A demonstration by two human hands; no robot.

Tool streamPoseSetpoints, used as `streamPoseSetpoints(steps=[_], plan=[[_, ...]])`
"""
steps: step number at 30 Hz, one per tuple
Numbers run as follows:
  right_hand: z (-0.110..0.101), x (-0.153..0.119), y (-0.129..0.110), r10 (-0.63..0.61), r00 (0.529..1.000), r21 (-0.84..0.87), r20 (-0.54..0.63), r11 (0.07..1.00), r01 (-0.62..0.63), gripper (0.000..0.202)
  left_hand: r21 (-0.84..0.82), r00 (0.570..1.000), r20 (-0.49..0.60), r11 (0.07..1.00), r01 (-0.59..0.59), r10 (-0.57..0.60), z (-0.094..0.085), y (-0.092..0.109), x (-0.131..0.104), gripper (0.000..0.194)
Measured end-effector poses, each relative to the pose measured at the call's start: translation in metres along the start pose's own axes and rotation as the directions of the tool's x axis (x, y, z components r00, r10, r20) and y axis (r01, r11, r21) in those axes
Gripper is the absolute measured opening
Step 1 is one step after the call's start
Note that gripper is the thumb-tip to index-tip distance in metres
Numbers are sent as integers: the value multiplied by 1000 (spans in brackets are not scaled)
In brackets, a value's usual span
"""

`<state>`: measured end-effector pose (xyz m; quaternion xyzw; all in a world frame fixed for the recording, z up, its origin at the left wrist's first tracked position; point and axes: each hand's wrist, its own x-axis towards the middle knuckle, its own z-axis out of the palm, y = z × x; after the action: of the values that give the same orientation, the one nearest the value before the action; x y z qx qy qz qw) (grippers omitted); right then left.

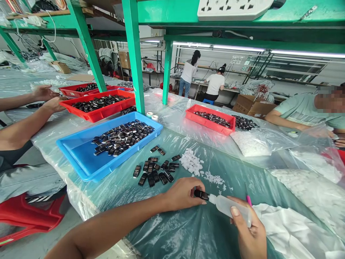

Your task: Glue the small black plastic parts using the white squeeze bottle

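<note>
Between the fingertips of my left hand (pixel 185 194) is a small black plastic casing (pixel 201 194). My right hand (pixel 252 230) grips a translucent squeeze bottle (pixel 228 207), tilted so its nozzle meets the casing's right end; whether the tip goes in, I cannot make out. Loose black casings (pixel 153 172) lie beyond my left forearm. Beside them sit a heap of white plastic pieces (pixel 191 162) and a scatter of smaller white bits (pixel 214 178). A pink-handled pointed tool (pixel 248 200) shows just behind the bottle.
A blue tray (pixel 72 158) of casings stands at left, with red trays (pixel 97 114) behind it. Another red tray (pixel 210 115) is further back. White cloth (pixel 291 223) and bags of white parts (pixel 253 142) lie right. Green posts (pixel 133 54) rise from the table; co-workers sit either side.
</note>
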<state>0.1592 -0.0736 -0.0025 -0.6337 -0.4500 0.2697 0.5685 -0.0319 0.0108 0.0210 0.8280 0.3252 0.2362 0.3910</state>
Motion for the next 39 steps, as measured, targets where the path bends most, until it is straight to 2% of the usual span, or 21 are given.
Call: streamPoseSetpoints(steps=[8, 13, 22, 26, 33, 39], plan=[[-2, 1, 2, -11, 1000, -11, 29, 1000, 12, 34, 3, 999, 30, 1000, -20, 20, -1, -1, 0, 26], [3, -3, -6, -18, 1000, -18, -20, 1000, 18, 33, 4, 999, 32, 1000, -15, 15, -1, -1, 0, 26], [4, -11, -10, -30, 999, -50, -18, 998, 29, 32, 39, 1000, 22, 999, -19, 19, 7, -8, 1, 27], [4, -10, -10, -42, 998, -70, -53, 997, 38, 34, 18, 998, 55, 999, -36, 35, 6, -6, 0, 37], [4, -9, -10, -27, 997, -78, -78, 997, 21, 37, -13, 991, 99, 996, -86, 87, 2, -2, -1, 31], [5, -10, -16, -29, 993, -84, -116, 996, 19, 37, -43, 989, 126, 997, -70, 75, 1, -5, 0, 32]])
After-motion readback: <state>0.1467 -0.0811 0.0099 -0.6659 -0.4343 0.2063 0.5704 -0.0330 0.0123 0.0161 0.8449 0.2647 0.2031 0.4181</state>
